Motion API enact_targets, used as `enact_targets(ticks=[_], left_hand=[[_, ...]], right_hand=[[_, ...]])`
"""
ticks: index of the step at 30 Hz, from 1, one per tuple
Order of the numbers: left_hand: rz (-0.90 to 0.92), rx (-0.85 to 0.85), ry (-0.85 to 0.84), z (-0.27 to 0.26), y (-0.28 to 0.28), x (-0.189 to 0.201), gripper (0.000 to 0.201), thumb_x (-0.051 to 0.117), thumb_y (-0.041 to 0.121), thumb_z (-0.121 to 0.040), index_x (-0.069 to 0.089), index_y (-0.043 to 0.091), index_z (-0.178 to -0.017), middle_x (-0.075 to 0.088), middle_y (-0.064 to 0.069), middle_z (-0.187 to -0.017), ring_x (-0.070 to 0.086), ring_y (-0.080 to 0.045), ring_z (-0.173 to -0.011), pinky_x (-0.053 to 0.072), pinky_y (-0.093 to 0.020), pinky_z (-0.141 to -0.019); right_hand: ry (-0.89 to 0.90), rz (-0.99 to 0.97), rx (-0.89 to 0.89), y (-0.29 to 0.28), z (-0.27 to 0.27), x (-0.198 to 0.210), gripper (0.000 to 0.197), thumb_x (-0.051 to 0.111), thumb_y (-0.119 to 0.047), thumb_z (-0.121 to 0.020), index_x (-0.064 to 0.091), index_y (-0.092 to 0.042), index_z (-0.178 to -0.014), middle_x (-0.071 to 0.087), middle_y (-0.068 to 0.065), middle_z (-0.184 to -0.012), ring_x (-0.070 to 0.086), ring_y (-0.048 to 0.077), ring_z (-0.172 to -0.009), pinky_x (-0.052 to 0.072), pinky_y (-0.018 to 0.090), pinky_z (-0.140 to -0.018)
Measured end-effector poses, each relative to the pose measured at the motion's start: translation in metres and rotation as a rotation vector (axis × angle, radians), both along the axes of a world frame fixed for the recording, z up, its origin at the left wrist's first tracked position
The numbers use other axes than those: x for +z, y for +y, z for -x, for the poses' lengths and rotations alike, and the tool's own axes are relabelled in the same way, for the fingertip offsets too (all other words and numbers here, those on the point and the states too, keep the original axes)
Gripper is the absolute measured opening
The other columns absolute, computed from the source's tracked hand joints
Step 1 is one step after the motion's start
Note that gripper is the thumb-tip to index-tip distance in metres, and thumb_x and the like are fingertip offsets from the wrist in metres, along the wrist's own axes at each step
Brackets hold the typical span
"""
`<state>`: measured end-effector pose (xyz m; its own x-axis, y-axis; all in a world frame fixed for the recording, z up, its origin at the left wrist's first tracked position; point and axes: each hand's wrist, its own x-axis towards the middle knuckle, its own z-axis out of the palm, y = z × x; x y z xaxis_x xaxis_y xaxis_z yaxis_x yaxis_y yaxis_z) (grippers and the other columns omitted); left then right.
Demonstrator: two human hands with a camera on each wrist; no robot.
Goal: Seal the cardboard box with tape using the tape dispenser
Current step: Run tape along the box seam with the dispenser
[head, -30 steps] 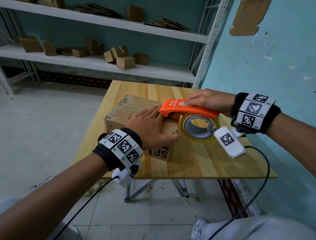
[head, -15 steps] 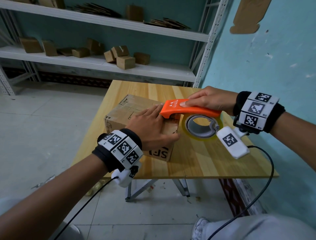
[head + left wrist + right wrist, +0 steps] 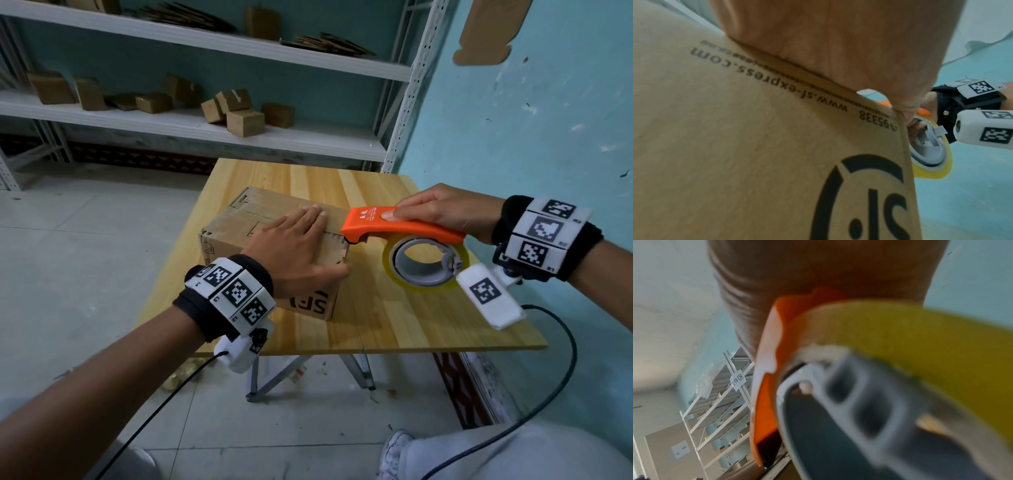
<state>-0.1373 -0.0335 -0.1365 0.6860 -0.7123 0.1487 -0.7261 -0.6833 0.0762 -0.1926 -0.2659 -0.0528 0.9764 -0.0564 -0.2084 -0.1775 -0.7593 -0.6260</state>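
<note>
A brown cardboard box (image 3: 236, 226) printed with black letters sits on the wooden table (image 3: 428, 325); its side fills the left wrist view (image 3: 756, 146). My left hand (image 3: 294, 250) lies flat on the box top with straight fingers, the thumb at the near right corner. My right hand (image 3: 442, 209) grips the orange tape dispenser (image 3: 404, 226) from above, index finger along its back. The dispenser's nose touches the box's upper right edge. Its yellow tape roll (image 3: 388, 265) hangs beside the box, above the table. Up close, the roll (image 3: 920, 337) and orange body (image 3: 764, 402) are blurred.
The table stands against a blue wall (image 3: 548, 120) on the right. Behind it, white metal shelves (image 3: 205, 130) carry several small cardboard boxes (image 3: 245, 121). Tiled floor lies to the left. Cables trail from both wrist cameras.
The dispenser has slid right and a little down, from over the box top to its right edge. My left hand has stayed flat on the box.
</note>
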Motion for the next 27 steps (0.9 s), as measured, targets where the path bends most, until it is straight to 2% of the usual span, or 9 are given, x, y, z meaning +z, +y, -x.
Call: enact_targets(ticks=[3, 6, 11, 16, 19, 23, 27], left_hand=[[-0.014, 0.004, 0.013, 0.000, 0.001, -0.001, 0.103, 0.016, 0.081, -0.075, 0.001, 0.014, -0.153, -0.002, -0.002, -0.161, 0.000, -0.014, -0.147, 0.000, -0.030, -0.116], [-0.018, 0.002, 0.014, -0.001, 0.001, 0.000, 0.102, 0.017, 0.081, -0.078, 0.000, 0.014, -0.153, -0.002, -0.002, -0.161, 0.000, -0.013, -0.147, 0.000, -0.030, -0.117], [-0.013, -0.007, 0.030, 0.000, 0.001, 0.001, 0.101, 0.017, 0.081, -0.077, -0.002, 0.018, -0.153, -0.003, -0.001, -0.161, -0.001, -0.013, -0.147, -0.001, -0.030, -0.116], [-0.029, -0.036, 0.041, 0.002, 0.003, 0.002, 0.083, 0.019, 0.078, -0.083, -0.009, 0.037, -0.149, -0.007, -0.002, -0.160, -0.003, -0.017, -0.147, 0.001, -0.035, -0.116], [-0.048, -0.038, 0.046, 0.001, 0.003, 0.002, 0.077, 0.019, 0.077, -0.084, -0.009, 0.044, -0.148, -0.007, -0.002, -0.160, -0.003, -0.018, -0.148, 0.001, -0.036, -0.117], [-0.056, -0.041, 0.043, -0.001, 0.003, 0.001, 0.079, 0.014, 0.080, -0.078, -0.008, 0.048, -0.147, -0.006, -0.003, -0.160, -0.001, -0.019, -0.148, 0.002, -0.036, -0.117], [-0.039, -0.030, 0.052, 0.002, 0.002, 0.002, 0.082, 0.012, 0.079, -0.074, -0.004, 0.047, -0.148, -0.005, -0.001, -0.161, -0.001, -0.017, -0.148, 0.001, -0.036, -0.116]], right_hand=[[0.006, -0.027, -0.014, -0.004, 0.006, -0.003, 0.044, 0.062, -0.049, -0.085, 0.074, -0.009, -0.102, 0.070, 0.004, -0.077, 0.061, 0.010, -0.061, 0.048, 0.017, -0.057], [0.011, -0.065, -0.029, -0.013, 0.016, -0.007, 0.055, 0.063, -0.055, -0.077, 0.073, -0.008, -0.103, 0.070, 0.008, -0.082, 0.061, 0.015, -0.067, 0.048, 0.023, -0.064], [0.019, -0.107, -0.036, -0.018, 0.026, -0.015, 0.040, 0.063, -0.052, -0.081, 0.076, -0.018, -0.097, 0.071, 0.014, -0.088, 0.062, 0.018, -0.072, 0.047, 0.027, -0.070], [0.023, -0.115, -0.034, -0.019, 0.028, -0.016, 0.037, 0.063, -0.050, -0.083, 0.077, -0.019, -0.099, 0.073, 0.016, -0.095, 0.063, 0.019, -0.074, 0.048, 0.028, -0.073], [0.022, -0.120, -0.042, -0.025, 0.033, -0.016, 0.041, 0.064, -0.051, -0.079, 0.077, -0.019, -0.101, 0.073, 0.013, -0.092, 0.063, 0.018, -0.072, 0.047, 0.027, -0.070], [0.026, -0.137, -0.069, -0.032, 0.041, -0.021, 0.048, 0.064, -0.053, -0.075, 0.076, -0.017, -0.104, 0.073, 0.015, -0.094, 0.063, 0.018, -0.073, 0.048, 0.025, -0.069], [0.043, -0.117, -0.058, -0.030, 0.041, -0.024, 0.040, 0.063, -0.053, -0.079, 0.076, -0.022, -0.102, 0.073, 0.014, -0.095, 0.064, 0.019, -0.076, 0.048, 0.028, -0.073]])
